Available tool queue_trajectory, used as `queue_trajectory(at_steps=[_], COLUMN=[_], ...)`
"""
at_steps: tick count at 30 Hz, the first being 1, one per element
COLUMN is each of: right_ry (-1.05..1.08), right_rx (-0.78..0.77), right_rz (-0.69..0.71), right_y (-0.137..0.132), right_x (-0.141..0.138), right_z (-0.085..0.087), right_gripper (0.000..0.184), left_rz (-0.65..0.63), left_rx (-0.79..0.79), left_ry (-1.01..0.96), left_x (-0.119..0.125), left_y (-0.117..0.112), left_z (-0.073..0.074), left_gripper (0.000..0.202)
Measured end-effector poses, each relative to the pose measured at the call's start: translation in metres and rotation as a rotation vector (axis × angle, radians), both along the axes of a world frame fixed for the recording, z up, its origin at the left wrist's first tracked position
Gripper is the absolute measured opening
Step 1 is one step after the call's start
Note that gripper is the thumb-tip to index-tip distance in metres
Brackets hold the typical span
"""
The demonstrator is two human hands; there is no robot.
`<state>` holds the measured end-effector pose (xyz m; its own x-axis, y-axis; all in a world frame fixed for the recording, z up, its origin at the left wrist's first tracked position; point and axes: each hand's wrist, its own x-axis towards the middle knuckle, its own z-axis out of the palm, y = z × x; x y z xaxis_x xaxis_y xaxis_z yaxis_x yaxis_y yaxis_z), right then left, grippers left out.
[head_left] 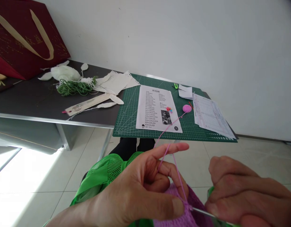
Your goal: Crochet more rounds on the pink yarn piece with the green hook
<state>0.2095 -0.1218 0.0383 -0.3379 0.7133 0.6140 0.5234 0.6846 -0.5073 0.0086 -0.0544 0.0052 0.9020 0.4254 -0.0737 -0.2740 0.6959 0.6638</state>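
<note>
My left hand point(145, 186) pinches the edge of a pink crochet piece point(170, 220) between thumb and fingers, its index finger stretched out. Pink yarn point(178, 171) loops over that finger and drops to the stitches. In my right hand point(249, 189), a thin metal crochet hook point(203, 212) is gripped, its tip at the edge of the crochet piece near my left thumb. From the small pink yarn ball point(186, 108) on the mat, a strand runs down to my left hand. Much of the crochet piece is hidden behind my left hand.
A green cutting mat point(126, 119) carries a printed pattern sheet point(147, 123) and chart papers point(213, 116). On the dark table point(95, 118) lie green yarn point(74, 87), white crocheted pieces point(65, 73) and a bookmark point(88, 104). A red bag point(25, 19) stands far left.
</note>
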Motion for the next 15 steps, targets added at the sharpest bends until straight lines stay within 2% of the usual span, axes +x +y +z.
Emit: queue_trajectory(at_steps=[2,4,7,9,15], right_ry=[0.051,0.159,0.319,0.37,0.266], right_rx=[-0.078,-0.1,-0.145,-0.121,0.01], right_rz=[0.077,0.084,-0.015,-0.102,-0.23], right_y=[0.004,0.007,0.009,0.007,0.0], right_x=[-0.001,-0.005,-0.014,-0.02,-0.028], right_z=[0.003,0.003,-0.003,-0.008,-0.016], right_gripper=[0.036,0.038,0.041,0.04,0.034], left_rz=[0.003,0.01,0.032,0.052,0.11], left_rx=[0.027,0.033,0.037,0.042,0.027], left_ry=[0.011,0.026,0.048,0.049,0.032], left_x=[0.0,0.0,0.001,0.002,0.007], left_y=[0.0,-0.002,-0.004,-0.004,-0.003], left_z=[-0.002,-0.002,-0.001,0.002,0.003], left_gripper=[0.069,0.073,0.078,0.075,0.078])
